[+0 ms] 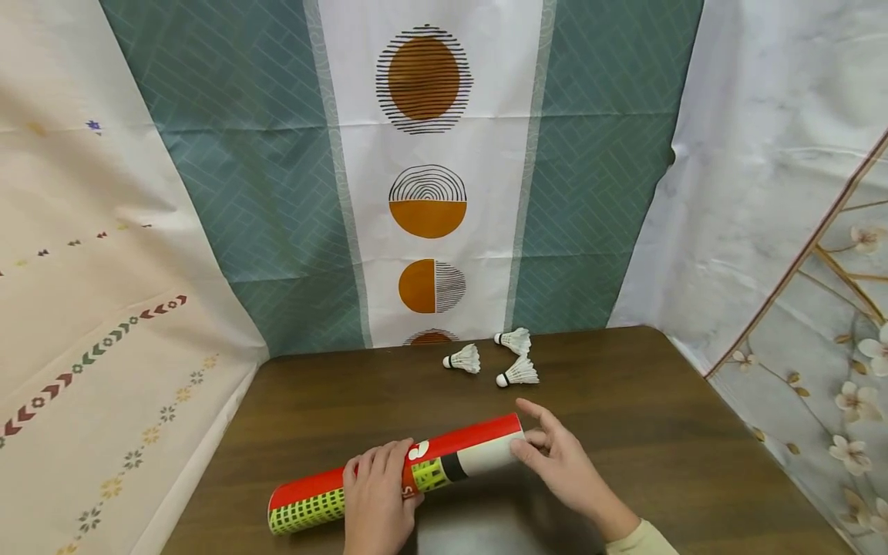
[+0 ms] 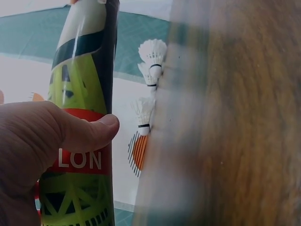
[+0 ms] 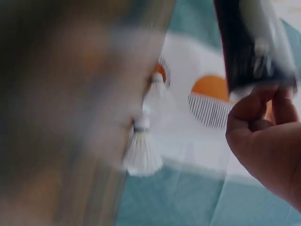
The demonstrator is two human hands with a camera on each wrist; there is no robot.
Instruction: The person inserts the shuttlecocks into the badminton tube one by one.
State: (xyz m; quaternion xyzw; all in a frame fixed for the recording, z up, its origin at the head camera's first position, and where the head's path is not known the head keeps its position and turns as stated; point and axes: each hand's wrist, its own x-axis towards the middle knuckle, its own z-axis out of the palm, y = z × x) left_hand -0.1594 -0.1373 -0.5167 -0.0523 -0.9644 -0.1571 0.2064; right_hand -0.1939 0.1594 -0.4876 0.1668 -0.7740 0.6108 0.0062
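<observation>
A long shuttlecock tube [image 1: 479,449], red, white and yellow-green, lies slanted in the head view, its right end higher than its left. My left hand [image 1: 378,493] grips it around the middle, with the thumb [image 2: 96,133] laid across the printed band in the left wrist view. At the tube's right end is my right hand [image 1: 558,462], its index finger raised and spread from the thumb, which overlaps the rim. In the right wrist view, the right hand's fingertips [image 3: 282,94] meet the tube's end. Whatever is inside the tube is hidden.
Three white feather shuttlecocks lie toward the back of the brown wooden table [image 1: 312,408]: one on the left [image 1: 463,359], one behind [image 1: 515,340] and one nearer [image 1: 519,373]. Patterned cloths [image 1: 277,193] hang behind and along both sides. A pale grey surface [image 1: 486,532] shows at the front edge.
</observation>
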